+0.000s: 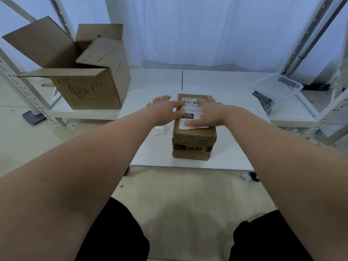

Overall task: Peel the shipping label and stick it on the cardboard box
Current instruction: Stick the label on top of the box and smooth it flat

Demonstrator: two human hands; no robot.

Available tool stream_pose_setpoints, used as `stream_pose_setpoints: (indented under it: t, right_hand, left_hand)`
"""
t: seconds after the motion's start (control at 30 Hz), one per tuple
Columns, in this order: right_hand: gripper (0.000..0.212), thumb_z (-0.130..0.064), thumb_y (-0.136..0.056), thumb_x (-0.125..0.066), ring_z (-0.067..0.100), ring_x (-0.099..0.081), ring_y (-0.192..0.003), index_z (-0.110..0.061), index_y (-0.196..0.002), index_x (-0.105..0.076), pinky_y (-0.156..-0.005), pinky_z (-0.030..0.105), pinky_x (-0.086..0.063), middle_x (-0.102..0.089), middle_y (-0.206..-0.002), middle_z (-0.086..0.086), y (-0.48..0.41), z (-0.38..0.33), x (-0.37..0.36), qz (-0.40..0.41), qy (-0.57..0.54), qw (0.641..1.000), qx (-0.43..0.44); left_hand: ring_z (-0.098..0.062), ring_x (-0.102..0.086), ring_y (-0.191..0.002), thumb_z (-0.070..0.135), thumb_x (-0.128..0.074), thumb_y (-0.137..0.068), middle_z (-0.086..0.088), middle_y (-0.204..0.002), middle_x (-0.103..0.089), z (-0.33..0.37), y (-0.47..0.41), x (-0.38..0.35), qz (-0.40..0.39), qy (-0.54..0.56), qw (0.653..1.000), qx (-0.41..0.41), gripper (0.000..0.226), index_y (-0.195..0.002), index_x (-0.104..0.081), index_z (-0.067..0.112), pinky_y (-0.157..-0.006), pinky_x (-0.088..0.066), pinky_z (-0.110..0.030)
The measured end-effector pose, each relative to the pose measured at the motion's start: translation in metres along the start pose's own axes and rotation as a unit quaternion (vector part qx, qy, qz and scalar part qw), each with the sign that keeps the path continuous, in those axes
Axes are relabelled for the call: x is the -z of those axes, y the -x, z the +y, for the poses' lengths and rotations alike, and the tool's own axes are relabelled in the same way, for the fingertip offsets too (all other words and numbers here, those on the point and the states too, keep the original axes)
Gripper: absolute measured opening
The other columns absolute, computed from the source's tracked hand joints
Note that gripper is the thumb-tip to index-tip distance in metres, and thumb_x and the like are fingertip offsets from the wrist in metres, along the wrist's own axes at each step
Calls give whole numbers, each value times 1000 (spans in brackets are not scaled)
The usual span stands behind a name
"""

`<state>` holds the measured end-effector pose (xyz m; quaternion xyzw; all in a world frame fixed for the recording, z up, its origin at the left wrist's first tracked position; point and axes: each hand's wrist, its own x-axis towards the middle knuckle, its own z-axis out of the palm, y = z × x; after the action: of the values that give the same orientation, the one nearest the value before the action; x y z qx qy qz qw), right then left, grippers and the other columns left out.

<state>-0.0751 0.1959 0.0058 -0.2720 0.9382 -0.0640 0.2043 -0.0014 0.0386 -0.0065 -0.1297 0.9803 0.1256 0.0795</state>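
A small taped cardboard box [194, 142] stands on the white table [235, 147] in the middle of the view. A white shipping label [190, 110] with a barcode and black print lies flat on the box's top. My left hand [165, 110] rests on the box's left edge, its fingers spread and lying across the label's left side. My right hand [209, 112] lies palm down on the label's right side, its thumb pressing the near edge. Both hands cover part of the label. A white strip [160, 131] lies on the table under my left wrist.
A large open cardboard box [90, 87] with handwriting stands on a low shelf at the left. A clear plastic tub [278, 85] and a dark object [262, 97] sit at the right. Metal rack posts [308, 34] flank the table; a white curtain hangs behind.
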Motion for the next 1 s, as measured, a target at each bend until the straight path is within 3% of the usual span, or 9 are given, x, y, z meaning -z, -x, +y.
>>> stream_pose_setpoints:
  t: [0.07, 0.23, 0.33, 0.43, 0.5, 0.57, 0.73, 0.9, 1.0]
  right_hand:
    - [93, -69, -76, -55, 36, -20, -142, -33, -150, -11, -115, 50, -23, -4, -159, 4, 1, 10, 4, -15, -7, 1000, 1]
    - [62, -61, -87, -46, 35, -32, -133, -33, -142, -36, -109, 54, -30, -36, -145, 9, -5, 17, -2, 129, 16, 991, -35]
    - [70, -68, -84, -44, 34, -22, -139, -35, -144, -31, -111, 57, -22, -25, -153, 6, -1, 7, -4, 121, 50, 991, -10]
    - [88, -75, -75, -49, 34, -2, -146, -37, -148, -17, -113, 61, -7, -3, -160, 3, 2, 1, -5, 51, 31, 998, 22]
    - [92, -74, -74, -51, 35, 1, -146, -39, -149, -11, -115, 61, -6, 2, -160, 3, 0, 6, -2, 10, 21, 999, 27]
    - [84, -70, -78, -51, 38, -7, -145, -41, -148, -14, -116, 58, -12, -5, -159, 5, -2, 13, 0, 9, 18, 999, 29]
    - [53, -54, -89, -49, 34, -29, -137, -40, -140, -40, -111, 56, -26, -35, -149, 4, -5, 18, -1, 127, 41, 991, 9]
    - [73, -71, -78, -50, 37, -24, -137, -46, -143, -29, -110, 61, -21, -29, -149, 3, -2, 19, -1, 35, 47, 997, 43]
    - [55, -56, -90, -46, 35, -21, -141, -43, -142, -34, -114, 59, -14, -27, -153, 3, 5, 19, 0, 105, 51, 993, 9]
  left_hand:
    - [-35, -9, -145, 56, -35, -94, -9, -158, -15, 1, 1, 0, -4, 9, 1000, 1, 54, -145, -23, 44, -116, -12, -57]
    - [-35, -10, -145, 57, -34, -94, -10, -158, -15, 2, 2, 1, -9, 10, 1000, 5, 55, -146, -22, 44, -116, -12, -55]
    - [-35, -11, -145, 58, -34, -93, -10, -157, -17, -1, 3, 2, -8, 11, 1000, 6, 54, -145, -22, 45, -116, -14, -54]
    - [-35, -12, -144, 58, -33, -94, -10, -157, -18, 0, 4, 1, -7, 13, 1000, 6, 54, -145, -23, 45, -116, -14, -54]
    - [-35, -13, -144, 57, -33, -94, -11, -157, -18, 1, 5, 1, -7, 8, 1000, 7, 54, -145, -22, 45, -116, -15, -54]
    - [-35, -13, -144, 57, -33, -94, -11, -157, -18, 2, 5, 1, -7, 5, 1000, 7, 54, -145, -22, 45, -116, -15, -54]
    - [-35, -13, -144, 57, -34, -94, -10, -157, -17, 2, 4, 2, -5, -1, 1000, 9, 54, -145, -22, 45, -115, -14, -55]
    - [-36, -14, -144, 58, -33, -94, -10, -157, -18, 2, 2, 1, -5, -15, 1000, 7, 54, -145, -21, 45, -114, -16, -56]
    - [-35, -13, -144, 57, -33, -94, -9, -157, -17, 4, 3, 1, -4, -13, 1000, 10, 54, -146, -21, 45, -114, -15, -56]
